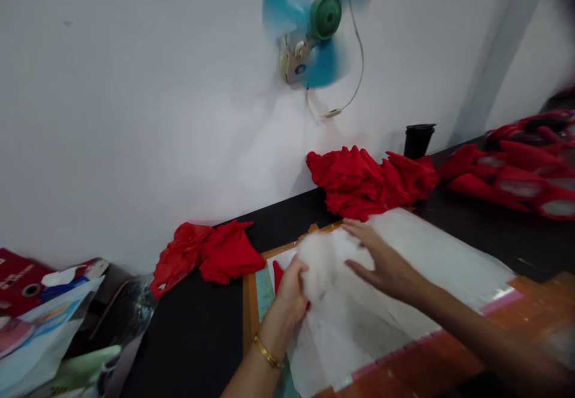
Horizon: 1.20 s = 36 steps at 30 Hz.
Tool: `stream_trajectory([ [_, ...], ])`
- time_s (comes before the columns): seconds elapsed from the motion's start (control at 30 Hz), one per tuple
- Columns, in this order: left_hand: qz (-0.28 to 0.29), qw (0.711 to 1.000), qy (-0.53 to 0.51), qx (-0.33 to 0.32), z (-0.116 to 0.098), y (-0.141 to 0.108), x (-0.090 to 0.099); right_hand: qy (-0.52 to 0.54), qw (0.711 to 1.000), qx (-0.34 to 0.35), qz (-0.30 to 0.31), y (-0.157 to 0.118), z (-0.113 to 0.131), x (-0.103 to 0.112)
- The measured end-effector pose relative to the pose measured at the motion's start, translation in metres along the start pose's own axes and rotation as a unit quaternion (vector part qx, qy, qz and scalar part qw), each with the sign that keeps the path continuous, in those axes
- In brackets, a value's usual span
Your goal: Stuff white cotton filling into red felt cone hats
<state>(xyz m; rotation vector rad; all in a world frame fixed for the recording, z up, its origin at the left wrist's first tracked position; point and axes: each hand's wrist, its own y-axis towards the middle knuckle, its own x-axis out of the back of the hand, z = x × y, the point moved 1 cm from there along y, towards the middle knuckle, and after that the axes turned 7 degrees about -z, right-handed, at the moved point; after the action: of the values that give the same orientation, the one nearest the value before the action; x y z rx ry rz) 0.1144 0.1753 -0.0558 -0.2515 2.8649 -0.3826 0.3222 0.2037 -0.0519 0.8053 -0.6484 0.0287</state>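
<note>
My left hand (291,295), with a gold bracelet on its wrist, grips the near side of a clump of white stuffing (321,263). My right hand (381,260) lies flat against the far side of the same clump, fingers spread and pointing left. The clump sits above a sheet of white fabric (404,290) spread over a wooden board (250,308). A bit of red fabric (278,273) peeks out beside my left hand.
Red fabric pieces lie in piles at the wall (368,182), at the left (206,254) and at the far right (516,170). A black cup (418,139) stands by the wall. A blue fan (314,27) spins on the wall. Bags and packaging (40,320) crowd the left edge.
</note>
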Motion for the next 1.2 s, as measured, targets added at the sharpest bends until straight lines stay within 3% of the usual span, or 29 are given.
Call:
stream_trajectory([
  [0.07,0.023,1.0,-0.017,0.009,0.006,-0.004,-0.01,0.103,0.993,-0.06,0.029,-0.003,0.023,-0.023],
  [0.13,0.033,0.999,-0.031,0.014,0.011,-0.009,-0.014,0.137,0.981,-0.138,0.029,-0.006,0.029,-0.042],
  [0.23,0.021,1.0,0.018,-0.013,0.014,-0.013,-0.005,0.149,0.964,-0.217,0.025,-0.007,0.017,-0.055],
  [0.37,-0.008,0.992,0.107,-0.068,0.01,-0.007,0.018,0.141,0.958,-0.247,0.027,-0.01,0.001,-0.052],
  [0.43,-0.01,0.99,0.117,-0.084,0.008,-0.003,0.025,0.127,0.964,-0.232,0.035,-0.012,-0.003,-0.047],
  [0.53,-0.002,0.985,0.142,-0.097,0.01,0.0,0.028,0.117,0.984,-0.123,0.047,-0.012,-0.002,-0.034],
  [0.63,0.01,0.979,0.176,-0.104,0.013,-0.001,0.023,0.099,0.991,-0.025,0.083,-0.011,0.008,-0.023],
  [0.73,0.027,0.962,0.227,-0.148,0.013,-0.002,0.012,0.102,0.984,0.008,0.145,-0.01,0.019,-0.026],
  [0.8,0.027,0.954,0.247,-0.17,0.012,-0.003,0.007,0.119,0.979,-0.012,0.164,-0.011,0.022,-0.037],
  [0.93,0.004,0.96,0.246,-0.134,0.011,-0.003,0.009,0.127,0.975,-0.096,0.153,-0.013,0.012,-0.054],
  [1.07,-0.004,0.957,0.253,-0.139,0.009,-0.007,0.018,0.114,0.973,-0.119,0.163,-0.012,0.005,-0.052],
  [1.2,0.033,0.937,0.296,-0.184,0.011,-0.01,0.014,0.091,0.972,-0.139,0.166,-0.01,0.009,-0.05],
])
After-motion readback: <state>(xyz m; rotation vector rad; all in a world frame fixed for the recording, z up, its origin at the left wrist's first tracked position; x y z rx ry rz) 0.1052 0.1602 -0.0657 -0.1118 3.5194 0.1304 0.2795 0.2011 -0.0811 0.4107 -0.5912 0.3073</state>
